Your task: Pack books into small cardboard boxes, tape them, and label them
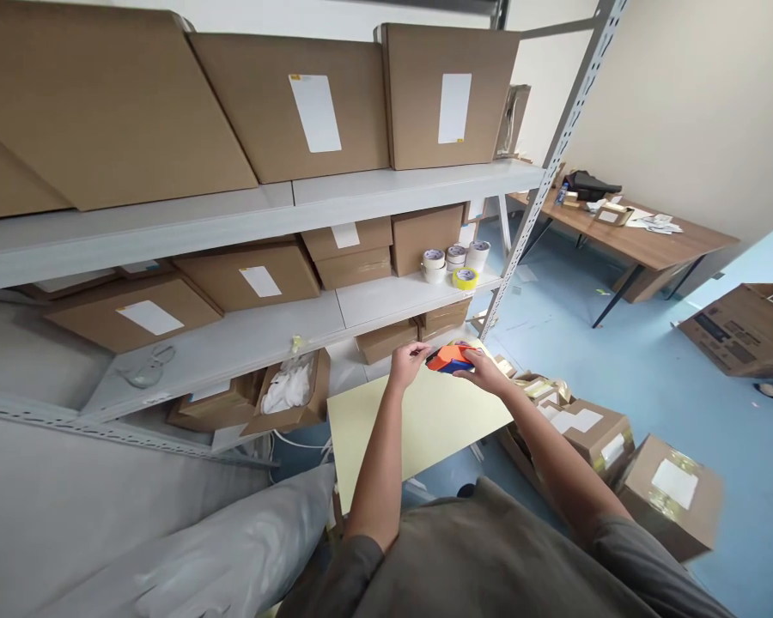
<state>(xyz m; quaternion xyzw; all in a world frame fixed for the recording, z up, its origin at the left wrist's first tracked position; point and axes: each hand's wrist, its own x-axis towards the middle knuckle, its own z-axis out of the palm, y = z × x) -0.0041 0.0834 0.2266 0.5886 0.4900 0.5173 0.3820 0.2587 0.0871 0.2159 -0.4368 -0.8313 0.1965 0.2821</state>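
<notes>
My right hand (488,372) is wrapped round an orange and blue tape dispenser (449,358) with a dark front end. The dispenser is held in the air over a pale yellow board (418,429). Close to that dark end is my left hand (408,362), its fingers pinched together; whatever lies between them is too small to make out. Several tape rolls, white ones (434,265) and a yellow one (465,278), stand on the middle shelf beyond my hands.
A grey metal rack (335,202) with cardboard boxes (451,99) rises in front. Taped cartons (670,493) stand on the blue floor to the right. A large grey bag (232,549) lies at lower left. Farther right are a wooden desk (676,245) and an opened carton (740,330).
</notes>
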